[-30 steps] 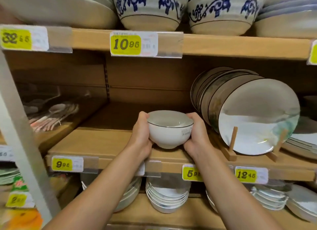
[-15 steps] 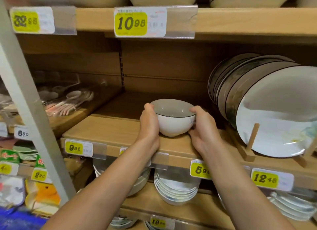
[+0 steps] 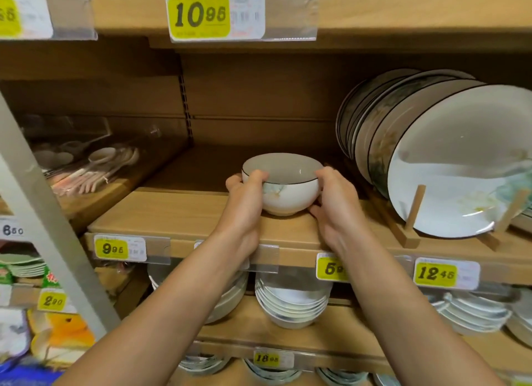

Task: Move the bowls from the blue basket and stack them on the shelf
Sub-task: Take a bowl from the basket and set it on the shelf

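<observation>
White bowl [image 3: 288, 197] on wooden shelf [image 3: 172, 213] | left grip [image 3: 244, 210] and right grip [image 3: 336, 210] both curled round it

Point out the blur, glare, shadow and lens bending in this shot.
Head view: warm, even light, though the shelf falls into shadow behind the bowl; head view: soft glare on the front plate and the clear price-tag sleeve; head view: the wide lens tilts the grey upright, the lower left corner is smeared, and the right hand looks slightly blurred.
</observation>
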